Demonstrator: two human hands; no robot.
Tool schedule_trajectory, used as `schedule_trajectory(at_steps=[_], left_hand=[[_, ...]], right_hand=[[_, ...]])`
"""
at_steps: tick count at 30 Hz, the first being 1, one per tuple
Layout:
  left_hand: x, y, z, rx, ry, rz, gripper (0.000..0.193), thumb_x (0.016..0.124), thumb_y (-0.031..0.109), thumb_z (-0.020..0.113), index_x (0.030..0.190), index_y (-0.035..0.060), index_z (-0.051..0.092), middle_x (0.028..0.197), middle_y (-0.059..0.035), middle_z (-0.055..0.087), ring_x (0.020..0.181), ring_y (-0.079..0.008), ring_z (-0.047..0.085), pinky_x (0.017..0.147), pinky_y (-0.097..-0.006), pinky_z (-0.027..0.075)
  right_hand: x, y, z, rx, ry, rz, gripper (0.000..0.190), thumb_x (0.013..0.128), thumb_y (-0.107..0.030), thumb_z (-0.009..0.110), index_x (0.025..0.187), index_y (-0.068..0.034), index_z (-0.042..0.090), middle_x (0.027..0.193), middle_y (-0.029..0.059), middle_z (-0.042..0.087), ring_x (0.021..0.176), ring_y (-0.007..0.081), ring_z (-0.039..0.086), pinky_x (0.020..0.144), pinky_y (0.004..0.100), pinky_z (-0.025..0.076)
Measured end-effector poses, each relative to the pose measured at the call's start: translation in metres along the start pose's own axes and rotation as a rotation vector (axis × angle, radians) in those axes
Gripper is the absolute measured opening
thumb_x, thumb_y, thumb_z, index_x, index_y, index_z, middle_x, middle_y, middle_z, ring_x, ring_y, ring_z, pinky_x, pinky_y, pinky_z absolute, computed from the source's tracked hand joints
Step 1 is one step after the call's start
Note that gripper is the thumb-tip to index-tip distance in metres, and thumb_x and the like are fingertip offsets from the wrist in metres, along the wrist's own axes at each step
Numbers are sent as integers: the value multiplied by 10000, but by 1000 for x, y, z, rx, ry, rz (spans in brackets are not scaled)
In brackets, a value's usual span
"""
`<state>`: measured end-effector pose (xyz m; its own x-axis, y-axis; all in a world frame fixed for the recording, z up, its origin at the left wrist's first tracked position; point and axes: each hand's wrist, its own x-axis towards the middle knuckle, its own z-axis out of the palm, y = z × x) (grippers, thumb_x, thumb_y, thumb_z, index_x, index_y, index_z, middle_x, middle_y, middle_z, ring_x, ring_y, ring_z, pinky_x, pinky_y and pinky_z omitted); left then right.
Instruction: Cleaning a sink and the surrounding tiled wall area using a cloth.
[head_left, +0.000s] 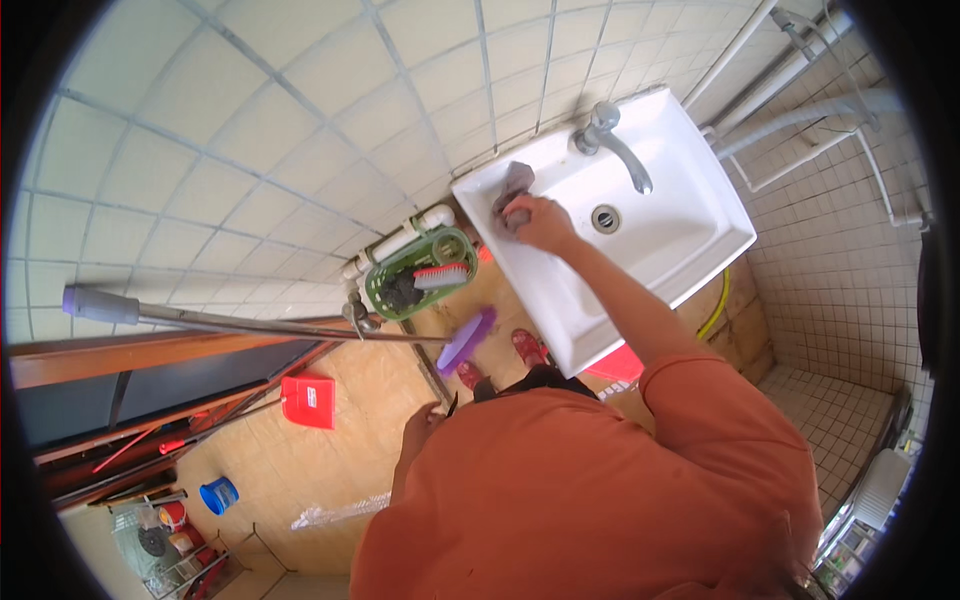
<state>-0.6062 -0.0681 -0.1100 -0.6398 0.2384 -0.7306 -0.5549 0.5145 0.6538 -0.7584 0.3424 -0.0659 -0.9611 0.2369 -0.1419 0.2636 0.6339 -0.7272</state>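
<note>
My right hand (546, 227) reaches over the left end of a white ceramic sink (652, 225). Its fingers grip a crumpled grey-brown cloth (517, 180), pressed on the sink's left rim. A chrome faucet (600, 139) stands on the back ledge, and a round metal drain (606, 219) lies in the basin beyond my fingers. My left hand (422, 421) hangs low beside my body, partly hidden by the orange shirt. A small dark thing shows close to it; whether the fingers hold it is unclear.
A green plastic basket (382, 306) with a red-backed scrub brush (441, 275) sits left of the sink. A purple broom (469, 341) leans with its metal handle stretching left. A red dustpan (308, 401) and blue bucket (219, 496) are on the tan floor. A yellow hose (716, 307) runs below the sink.
</note>
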Motion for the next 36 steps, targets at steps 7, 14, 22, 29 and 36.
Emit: schedule_trajectory(at_steps=[7,14,22,29,36], left_hand=[[-3,-8,2,-60,-84,11,339,859,127,556,1172,0,534,811,-67,612,715,-124,579,648,-257,474],[18,-27,-3,40,-85,22,343,853,159,571,1159,7,548,803,-72,614,677,-130,568,633,-263,465],[30,-8,-5,247,-94,137,354,850,217,572,1134,6,559,730,-57,602,653,-133,557,609,-269,447],[17,-28,-23,247,-142,62,352,838,174,564,1154,20,554,714,-44,585,649,-128,551,607,-271,451],[14,-40,-35,310,-169,121,369,819,212,571,1143,35,559,778,-90,625,706,-183,601,659,-296,472]], right_hand=[[8,-26,25,-103,251,-40,352,664,-121,562,1014,-126,603,964,127,631,910,288,591,806,369,476],[-80,-4,22,-95,137,-120,317,682,-136,559,994,-155,617,966,83,622,928,292,569,795,398,465],[-148,22,-43,-91,-327,97,284,654,-134,602,936,-135,640,849,49,646,803,205,602,718,323,470],[-60,-10,9,68,130,81,404,699,-238,626,1070,-86,578,965,117,631,898,240,601,781,317,469],[-152,19,16,13,34,110,408,689,-298,650,1073,-170,596,1006,115,620,940,291,582,811,351,460]])
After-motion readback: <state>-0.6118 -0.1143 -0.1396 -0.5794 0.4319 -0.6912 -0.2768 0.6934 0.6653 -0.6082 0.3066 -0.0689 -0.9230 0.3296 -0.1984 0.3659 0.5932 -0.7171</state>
